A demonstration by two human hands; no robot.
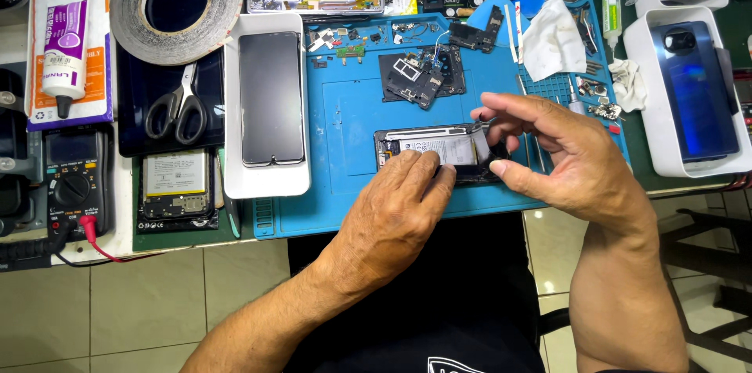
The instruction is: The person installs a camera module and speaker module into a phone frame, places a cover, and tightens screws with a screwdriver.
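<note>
Blue mat (352, 114) steadies the opened phone (427, 152); left hand (392, 212) presses it flat while right hand (560, 157) pinches its black strip (479, 142).

The table (200, 241) has a blue mat (352, 200) on it. An open phone (439, 155) lies on the mat, with small parts (419, 75) and a white cloth (552, 40) near it. Left of the mat sit a white tray (266, 181), scissors (178, 106), a big tape roll (176, 5) and a black meter (72, 185).
</note>
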